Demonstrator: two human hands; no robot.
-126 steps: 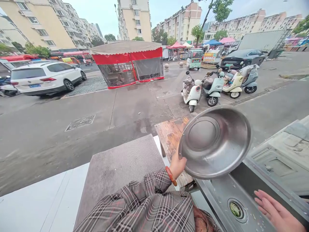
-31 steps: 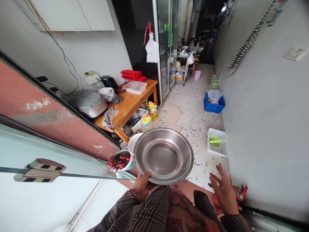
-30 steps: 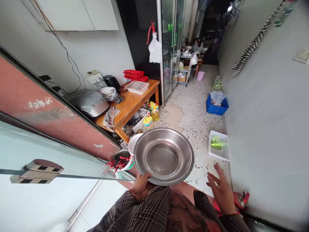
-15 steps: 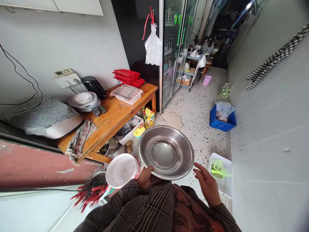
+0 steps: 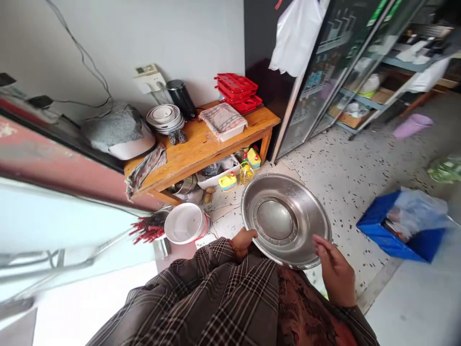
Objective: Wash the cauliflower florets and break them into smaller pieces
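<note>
A round stainless steel basin (image 5: 275,218) is held low in front of my body, tilted a little, with its wet-looking inside facing up. My left hand (image 5: 243,241) is closed on the near left rim, thumb over the edge. At the right side of the basin is my right hand (image 5: 334,274), its fingers stretched out and overlapping the rim in view; whether they touch the metal I cannot tell. Just left of my left hand stands a white bucket (image 5: 185,223) on the floor.
A wooden table (image 5: 187,144) along the wall bears stacked bowls (image 5: 165,117), red racks (image 5: 237,89) and a cloth-covered white box (image 5: 223,122). Yellow jugs (image 5: 227,181) stand beneath its edge. A blue crate (image 5: 389,235) sits on the right floor, a glass-door fridge (image 5: 317,96) beyond the table.
The view has turned to the right-hand tilt, shifting the table and bucket in frame. My right hand has come from beside the basin to over its right rim. My left hand keeps its grip.
</note>
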